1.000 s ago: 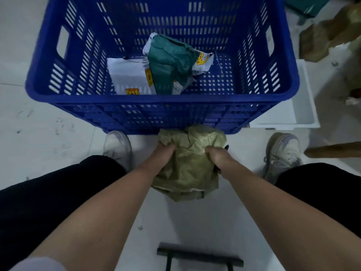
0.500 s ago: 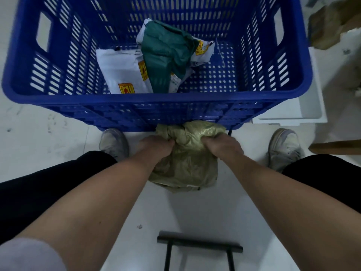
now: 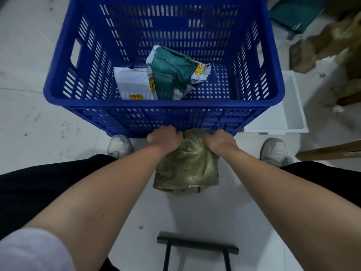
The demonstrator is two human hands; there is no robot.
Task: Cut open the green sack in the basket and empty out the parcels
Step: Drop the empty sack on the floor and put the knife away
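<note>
**Both hands gripping the green sack outside the basket**

You are clenching your left hand (image 3: 165, 138) and your right hand (image 3: 221, 142) around the top edge of the olive-green woven sack (image 3: 187, 165), which is hanging crumpled between your knees, just in front of the near wall of the blue slotted basket (image 3: 162, 108) and above the white floor (image 3: 39, 114). The sack's lower corner is folding over on itself; whether anything is still sitting inside it you cannot tell from this angle.

Inside the basket, the parcels are lying on the perforated bottom: a white poly mailer (image 3: 132, 83) with yellow labels carrying red print, too small to read, and a dark green mailer (image 3: 172, 73) draped across it and across a second crumpled white parcel (image 3: 201, 73) bearing the same kind of yellow label.

A white plastic tray (image 3: 293, 114) is standing just beside the basket's right wall. Your pale sneakers (image 3: 120, 145) are flanking the sack, and a black metal frame (image 3: 197, 247) is showing at the bottom edge.
</note>
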